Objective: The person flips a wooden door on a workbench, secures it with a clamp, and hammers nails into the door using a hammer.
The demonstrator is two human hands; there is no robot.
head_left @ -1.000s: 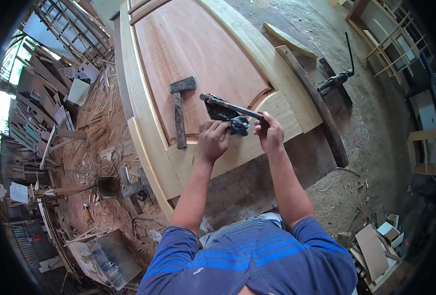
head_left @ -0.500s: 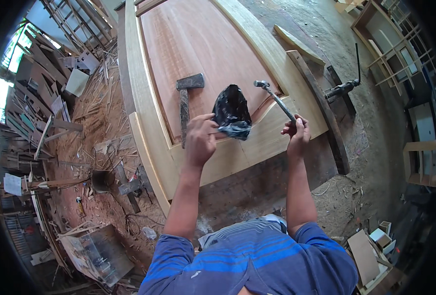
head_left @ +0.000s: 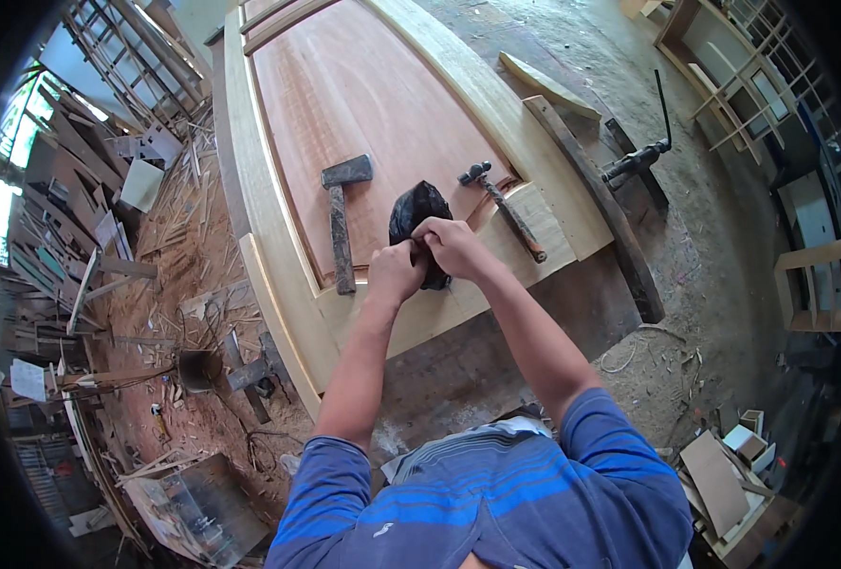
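Note:
A black plastic bag (head_left: 418,205) is pinched between my two hands above the near end of a wooden door (head_left: 354,104). My left hand (head_left: 397,272) is closed on its near left edge. From the right, my right hand (head_left: 452,248) grips the bag close beside the left one; what the bag holds is hidden. A ball-peen hammer (head_left: 504,213) lies on the door to the right of my hands, its head pointing away from me. To their left rests a heavier hammer (head_left: 341,223) with a blocky head and a worn handle.
A dark wooden bar (head_left: 596,209) runs along the door's right side, next to a clamp (head_left: 637,166). One curved wood piece (head_left: 548,85) lies beyond it. Offcuts and sawdust cover the floor (head_left: 188,209) at left. Wooden frames (head_left: 814,284) stand at right.
My right hand has set the ball-peen hammer down on the door and moved left to the black bag. Both hands now hold the bag, which is more bunched up.

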